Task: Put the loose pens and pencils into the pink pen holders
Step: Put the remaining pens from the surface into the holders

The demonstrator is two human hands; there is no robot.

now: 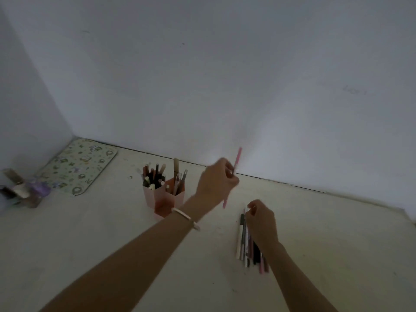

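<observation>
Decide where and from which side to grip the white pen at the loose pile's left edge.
Pinch the white pen mid-barrel from above and the left: it lies flat at the pile's open edge, while the right hand covers the other side.

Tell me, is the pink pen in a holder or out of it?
Out. The left hand grips the pink pen in the air, right of the pink pen holders, not inside any compartment.
</observation>
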